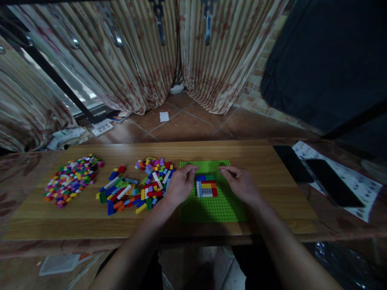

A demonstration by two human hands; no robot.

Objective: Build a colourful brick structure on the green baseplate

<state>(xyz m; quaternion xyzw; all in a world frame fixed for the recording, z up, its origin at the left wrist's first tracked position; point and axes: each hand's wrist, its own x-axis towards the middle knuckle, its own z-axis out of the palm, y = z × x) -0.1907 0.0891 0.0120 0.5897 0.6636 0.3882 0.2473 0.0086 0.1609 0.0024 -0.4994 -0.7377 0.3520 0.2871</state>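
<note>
Your left hand (181, 184) and right hand (242, 184) are flanking the brick block (207, 186) at nine and three o'clock, apart, pinched, contents unclear; swinging the left one toward nine could be scattering loose bricks (154, 194).

Striped curtains (136, 60) hang over a brown tiled floor (190, 124) where a small white paper (164, 117) lies

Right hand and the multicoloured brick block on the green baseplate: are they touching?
Apart: the head view shows green baseplate between the right hand and the multicoloured brick block.
</note>
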